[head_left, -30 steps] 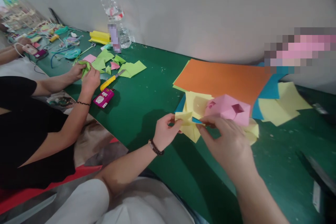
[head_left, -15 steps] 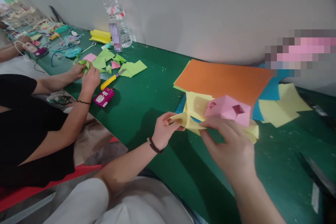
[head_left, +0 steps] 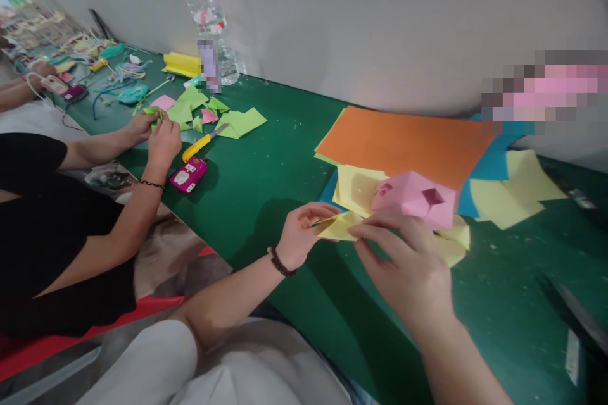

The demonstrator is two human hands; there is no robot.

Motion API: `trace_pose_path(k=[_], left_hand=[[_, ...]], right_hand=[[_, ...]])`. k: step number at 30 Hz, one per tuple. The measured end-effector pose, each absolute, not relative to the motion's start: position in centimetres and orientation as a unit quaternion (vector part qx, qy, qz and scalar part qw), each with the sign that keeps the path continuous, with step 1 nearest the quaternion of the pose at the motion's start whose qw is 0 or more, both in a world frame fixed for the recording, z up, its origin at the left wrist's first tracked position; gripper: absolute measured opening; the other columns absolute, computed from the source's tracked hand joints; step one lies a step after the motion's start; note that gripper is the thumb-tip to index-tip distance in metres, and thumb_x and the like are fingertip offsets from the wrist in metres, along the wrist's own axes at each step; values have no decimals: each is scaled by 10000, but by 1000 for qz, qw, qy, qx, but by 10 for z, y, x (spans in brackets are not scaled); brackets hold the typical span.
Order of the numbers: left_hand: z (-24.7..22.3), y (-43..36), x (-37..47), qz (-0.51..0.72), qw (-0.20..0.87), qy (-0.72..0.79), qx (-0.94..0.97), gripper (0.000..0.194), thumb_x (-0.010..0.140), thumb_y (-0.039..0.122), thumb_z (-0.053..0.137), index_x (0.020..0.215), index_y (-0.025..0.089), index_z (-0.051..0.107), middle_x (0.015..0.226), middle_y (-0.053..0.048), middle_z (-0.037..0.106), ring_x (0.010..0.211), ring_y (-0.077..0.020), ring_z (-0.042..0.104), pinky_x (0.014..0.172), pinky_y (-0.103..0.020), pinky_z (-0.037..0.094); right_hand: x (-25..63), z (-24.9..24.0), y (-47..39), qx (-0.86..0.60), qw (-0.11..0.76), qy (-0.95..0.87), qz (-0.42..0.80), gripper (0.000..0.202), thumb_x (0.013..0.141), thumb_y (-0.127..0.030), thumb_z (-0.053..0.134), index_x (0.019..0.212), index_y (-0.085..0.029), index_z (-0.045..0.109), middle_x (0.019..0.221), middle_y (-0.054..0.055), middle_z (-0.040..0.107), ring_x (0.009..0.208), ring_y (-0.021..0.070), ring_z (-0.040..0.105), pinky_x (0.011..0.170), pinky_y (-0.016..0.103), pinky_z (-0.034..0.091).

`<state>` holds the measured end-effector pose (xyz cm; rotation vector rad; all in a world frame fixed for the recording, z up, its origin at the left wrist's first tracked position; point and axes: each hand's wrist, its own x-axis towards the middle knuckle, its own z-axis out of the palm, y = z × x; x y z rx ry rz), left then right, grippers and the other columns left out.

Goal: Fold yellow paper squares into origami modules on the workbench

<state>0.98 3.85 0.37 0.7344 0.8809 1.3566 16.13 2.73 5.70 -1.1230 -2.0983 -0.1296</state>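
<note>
A small folded piece of yellow paper (head_left: 342,228) is held between my two hands, above the green table. My left hand (head_left: 304,234), with a dark beaded bracelet at the wrist, is closed on its left end. At the right end, my right hand (head_left: 408,259) pinches it between thumb and fingers. Just behind my right hand sits a pink folded paper shape (head_left: 413,198) with diamond-shaped openings. Flat yellow paper (head_left: 358,188) lies behind the folded piece, and more yellow paper (head_left: 453,240) is partly hidden by my right hand.
Orange sheets (head_left: 403,139) and blue paper (head_left: 491,161) lie against the wall, with yellow sheets (head_left: 513,193) to their right. At left a co-worker's hands (head_left: 161,136) fold green paper near a yellow utility knife (head_left: 199,145), a purple box-like device (head_left: 189,175) and a water bottle (head_left: 206,12).
The yellow paper has gone from standing open to lying more flatly folded. My right hand has shifted slightly left, closer to my left hand.
</note>
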Motion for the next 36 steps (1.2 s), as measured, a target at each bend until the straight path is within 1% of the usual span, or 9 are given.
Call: trace_pose_path(k=[2,5,10,13,18,21,28,32,36], left_hand=[[3,38,9,582,649,391,295,407,536,425,870,720,141,643,866,-48,671,715,-147,633,515,-240,561],[3,38,8,566,667,413,256,461,502,420,879,756,141,614,770,-20,647,652,-131,626,511,-250,575],[4,39,6,564,673,408,251,411,558,388,840,761,140,582,743,-9,617,676,-127,615,490,-220,558],[4,39,7,560,681,405,243,408,560,376,837,778,134,591,751,-20,626,671,-132,613,471,-217,546],[4,38,7,551,691,402,238,416,574,358,836,828,118,611,825,-53,657,674,-143,634,458,-218,541],[6,38,6,548,697,397,237,444,576,363,834,881,111,634,853,-65,670,652,-136,640,457,-208,541],[4,38,4,538,703,399,237,438,602,381,802,915,127,631,818,-51,671,651,-154,651,466,-222,526],[3,37,5,534,718,386,223,480,589,384,807,964,141,633,848,-46,682,658,-145,642,503,-222,522],[6,35,6,513,735,357,264,522,658,455,771,1052,145,625,939,-76,694,729,-176,663,566,-248,519]], right_hand=[[162,59,27,-438,372,-816,-61,124,797,-124,632,845,-237,653,853,40,647,800,186,631,708,336,514],[164,63,26,-455,374,-805,-69,129,796,-128,646,861,-239,639,843,36,657,784,191,633,688,337,507],[163,68,25,-477,401,-781,-44,88,817,-170,648,872,-233,620,803,18,675,750,178,633,684,318,495],[163,69,25,-516,415,-749,7,16,834,-225,627,840,-229,613,747,1,668,691,161,625,642,290,478],[166,69,28,-613,398,-670,134,115,794,-355,612,773,-246,581,673,-4,642,586,168,592,525,291,414],[168,66,31,-640,379,-647,170,139,750,-380,611,735,-245,579,638,7,631,565,177,586,486,291,380],[173,55,36,-654,343,-631,238,153,732,-380,580,756,-230,597,695,16,653,636,192,625,526,286,436],[170,52,37,-630,346,-632,290,168,741,-396,556,733,-229,570,648,-6,593,606,169,584,537,280,434],[167,50,37,-633,336,-626,309,211,755,-432,561,706,-230,527,632,-20,542,605,154,553,561,279,428]])
